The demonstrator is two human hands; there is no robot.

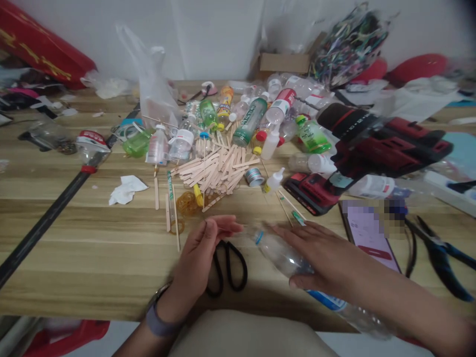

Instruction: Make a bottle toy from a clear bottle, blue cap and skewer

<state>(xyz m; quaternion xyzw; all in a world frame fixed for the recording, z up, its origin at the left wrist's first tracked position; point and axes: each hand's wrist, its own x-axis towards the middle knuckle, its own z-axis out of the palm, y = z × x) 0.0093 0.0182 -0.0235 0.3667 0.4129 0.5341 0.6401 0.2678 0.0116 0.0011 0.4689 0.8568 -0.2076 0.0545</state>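
Note:
A clear plastic bottle [282, 255] with a blue ring at its neck and a blue label lies slanted across the table's front edge. My right hand [316, 253] is wrapped over its upper part, thumb on the near side. Left of the bottle's neck is my left hand [203, 248], thumb and fingers pinched together; whatever is between them is too thin and blurred to make out. Black-handled scissors [234, 267] lie under and beside the left hand, their blades hidden. Beyond my hands are a heap of wooden craft sticks [219, 166] and rubber bands [188, 203].
A red and black cordless drill [368, 144] stands at the right, near a phone [366, 233] and pliers [441, 253]. Several plastic bottles [251, 121] crowd the back. At left, a long dark pole [44, 225] has a cut bottle top [91, 148] at its end.

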